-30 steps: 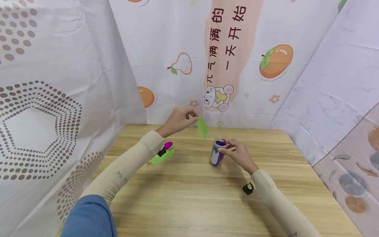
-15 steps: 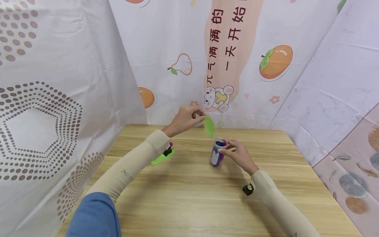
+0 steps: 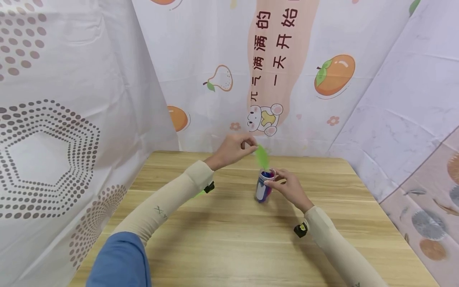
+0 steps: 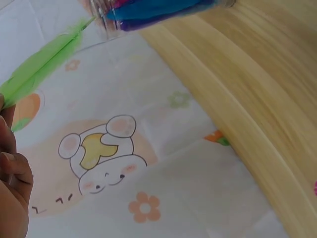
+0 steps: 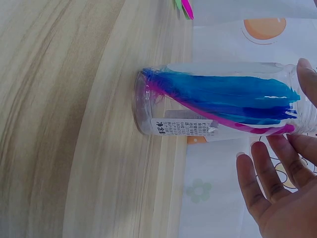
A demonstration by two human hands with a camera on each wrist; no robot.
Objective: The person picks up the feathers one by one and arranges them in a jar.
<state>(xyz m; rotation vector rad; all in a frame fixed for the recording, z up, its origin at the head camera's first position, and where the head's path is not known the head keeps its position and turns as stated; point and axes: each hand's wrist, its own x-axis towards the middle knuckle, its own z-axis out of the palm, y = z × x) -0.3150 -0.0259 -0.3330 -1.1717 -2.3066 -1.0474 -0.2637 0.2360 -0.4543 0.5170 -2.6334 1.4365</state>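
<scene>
2 hands (image 3: 233, 150) (image 3: 292, 191) – left pinching green feather (image 3: 262, 157), right gripping jar (image 3: 260, 191)

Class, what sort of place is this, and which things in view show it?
Probably an indoor corner screened off for tabletop work or filming: patterned sheets hang on three sides of a wood-grain table, and a wrist-worn black device resembles a small camera.

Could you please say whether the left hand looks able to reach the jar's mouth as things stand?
Probably yes: the left hand pinches a green feather with its quill at the open mouth of the clear jar, and the right hand grips near the rim without covering the opening.
</scene>
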